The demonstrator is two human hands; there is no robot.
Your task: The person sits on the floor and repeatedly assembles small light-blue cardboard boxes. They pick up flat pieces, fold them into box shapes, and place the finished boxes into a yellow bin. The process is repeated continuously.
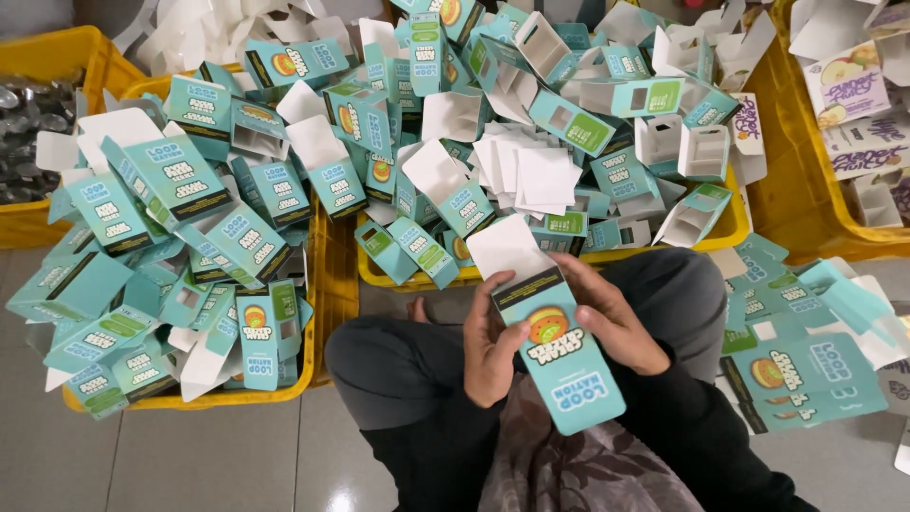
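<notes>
A grey tiled floor [190,465] fills the lower left of the frame, and on it sit yellow plastic crates. The crate at left [313,313] is heaped with folded teal cartons [180,237], many with their white end flaps standing open. The crate at upper centre [730,228] holds a looser pile of the same teal cartons mixed with flat white card pieces [536,175]. A third yellow crate at the upper left corner [57,57] holds dark shiny objects, too small to tell apart. At the upper right, another crate [806,161] carries white cartons with a fruit picture [848,90]. A low stack of flattened teal cartons [806,370] lies on the floor at lower right, just beside the person's leg.

The person sits with knees drawn up in dark trousers [398,370], a patterned cloth [569,465] across the lap at bottom centre.

Just below the centre of the frame, both hands hold one teal carton [569,370], tilted, its white flap [507,248] open toward the crates. The left hand [493,346] has its grip wrapped on the carton's left edge, fingers curled around it. The right hand [611,322] has its grip closed on the right edge, fingers lying over the printed face near the top.
</notes>
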